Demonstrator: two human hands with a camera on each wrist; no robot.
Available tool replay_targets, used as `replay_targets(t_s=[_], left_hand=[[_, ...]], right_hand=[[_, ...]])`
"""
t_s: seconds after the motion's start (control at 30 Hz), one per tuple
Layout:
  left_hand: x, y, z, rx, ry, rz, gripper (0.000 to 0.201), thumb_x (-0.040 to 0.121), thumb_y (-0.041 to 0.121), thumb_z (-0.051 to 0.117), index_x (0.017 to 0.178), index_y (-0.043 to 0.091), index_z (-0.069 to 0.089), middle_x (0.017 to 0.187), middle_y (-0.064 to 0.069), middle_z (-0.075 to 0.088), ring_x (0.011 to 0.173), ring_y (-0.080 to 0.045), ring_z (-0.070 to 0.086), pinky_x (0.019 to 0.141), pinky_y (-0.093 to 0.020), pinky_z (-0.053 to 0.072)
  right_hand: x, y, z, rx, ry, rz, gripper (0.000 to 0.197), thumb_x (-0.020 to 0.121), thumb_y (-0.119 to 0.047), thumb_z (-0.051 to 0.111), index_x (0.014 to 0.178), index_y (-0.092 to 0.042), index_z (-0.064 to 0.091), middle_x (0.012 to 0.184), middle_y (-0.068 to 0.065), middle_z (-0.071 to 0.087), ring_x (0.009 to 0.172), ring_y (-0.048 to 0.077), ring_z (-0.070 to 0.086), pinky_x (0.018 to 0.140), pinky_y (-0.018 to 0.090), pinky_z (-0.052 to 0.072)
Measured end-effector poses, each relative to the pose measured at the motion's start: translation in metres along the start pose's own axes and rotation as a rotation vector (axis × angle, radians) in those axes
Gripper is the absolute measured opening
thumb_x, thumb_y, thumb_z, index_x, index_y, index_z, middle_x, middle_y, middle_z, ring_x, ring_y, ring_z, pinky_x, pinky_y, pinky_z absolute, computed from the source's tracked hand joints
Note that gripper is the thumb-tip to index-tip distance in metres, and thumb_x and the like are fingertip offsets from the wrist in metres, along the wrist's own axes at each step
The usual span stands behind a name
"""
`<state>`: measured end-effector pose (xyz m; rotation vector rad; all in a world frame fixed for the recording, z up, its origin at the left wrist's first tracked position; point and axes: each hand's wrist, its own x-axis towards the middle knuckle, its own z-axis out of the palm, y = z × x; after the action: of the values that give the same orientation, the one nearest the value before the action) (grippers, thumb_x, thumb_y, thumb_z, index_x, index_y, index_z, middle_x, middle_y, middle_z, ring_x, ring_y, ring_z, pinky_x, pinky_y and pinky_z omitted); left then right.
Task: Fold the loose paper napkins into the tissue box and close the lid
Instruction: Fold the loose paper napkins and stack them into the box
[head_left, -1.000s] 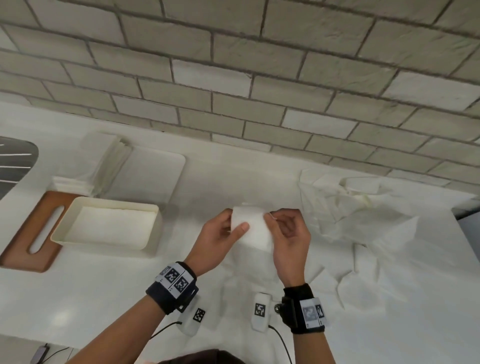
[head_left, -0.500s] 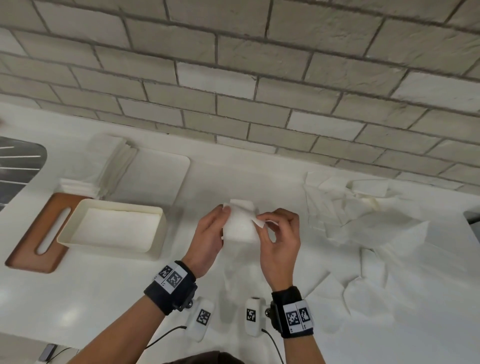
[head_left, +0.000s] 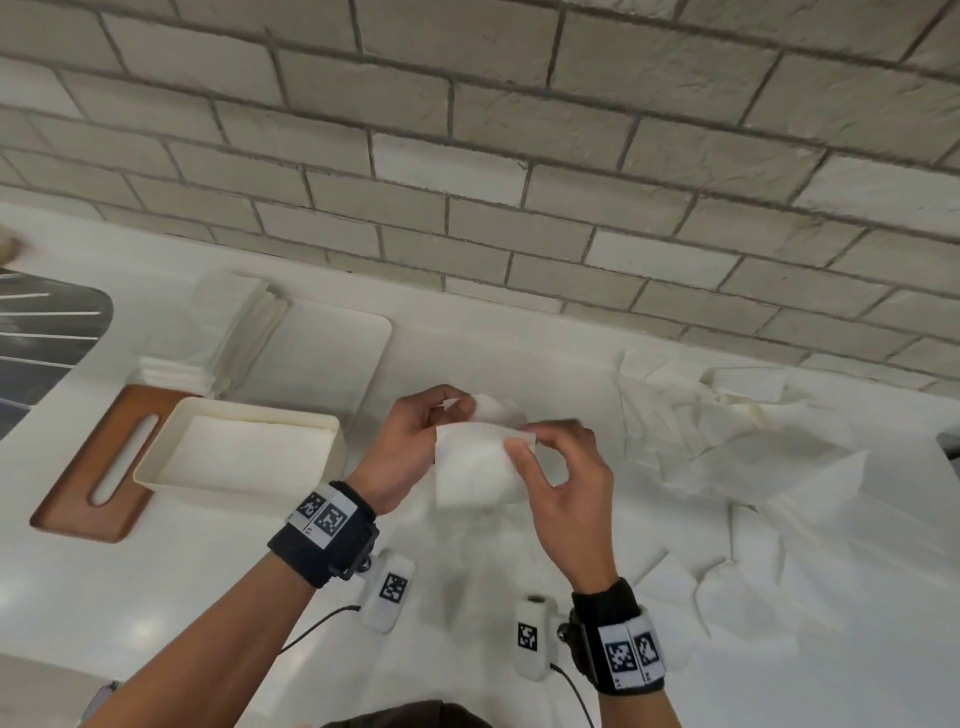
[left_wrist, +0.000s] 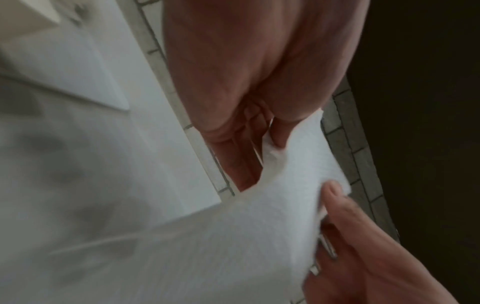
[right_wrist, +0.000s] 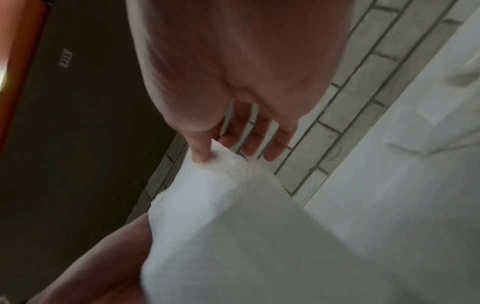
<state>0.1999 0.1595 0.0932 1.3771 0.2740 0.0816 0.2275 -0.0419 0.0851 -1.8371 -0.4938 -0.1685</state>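
Both hands hold one white paper napkin (head_left: 475, 462) in the air above the white counter. My left hand (head_left: 415, 441) pinches its upper left edge, seen close in the left wrist view as napkin (left_wrist: 259, 226). My right hand (head_left: 545, 462) pinches the upper right corner between thumb and forefinger, with the napkin (right_wrist: 233, 216) hanging below. The open cream tissue box (head_left: 156, 467) sits at the left with folded napkins (head_left: 249, 452) inside. Its brown wooden lid (head_left: 93, 467) with a slot lies flat beside and partly under the box. A pile of loose napkins (head_left: 737, 447) lies at the right.
A stack of folded napkins (head_left: 218, 332) rests behind the box, next to a flat white tray (head_left: 332, 353). A sink (head_left: 41, 332) sits at far left. A brick wall (head_left: 467, 156) backs the counter. More loose napkins (head_left: 727, 582) lie near my right wrist.
The napkin has been opened out and now hangs lower and wider between the hands. Both hands shifted slightly to the right and apart.
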Motion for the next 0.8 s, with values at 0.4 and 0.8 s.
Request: replay_targets(t_s=[0.4,0.8], left_hand=[[-0.006,0.019,0.008,0.208,0.034,0.07,0.034,0.114,0.037,0.047,0.108,0.017,0.075,0.096,0.009,0.077,0.088,-0.012,0.071,0.076,-0.034,0.054],[-0.022,-0.006,0.018,0.081,0.217,0.082,0.023,0.107,0.025,0.065,0.128,0.018,0.07,0.121,0.001,0.078,0.116,-0.02,0.074,0.107,-0.055,0.054]], right_hand=[[0.019,-0.008,0.018,-0.004,0.044,0.204,0.028,0.102,-0.029,0.073,0.083,-0.027,0.053,0.061,-0.016,0.043,0.058,0.009,0.04,0.058,0.017,0.035],[-0.01,-0.002,0.027,0.469,-0.045,0.339,0.024,0.109,-0.017,0.063,0.133,-0.016,0.064,0.125,0.001,0.074,0.114,0.01,0.07,0.095,0.027,0.055]])
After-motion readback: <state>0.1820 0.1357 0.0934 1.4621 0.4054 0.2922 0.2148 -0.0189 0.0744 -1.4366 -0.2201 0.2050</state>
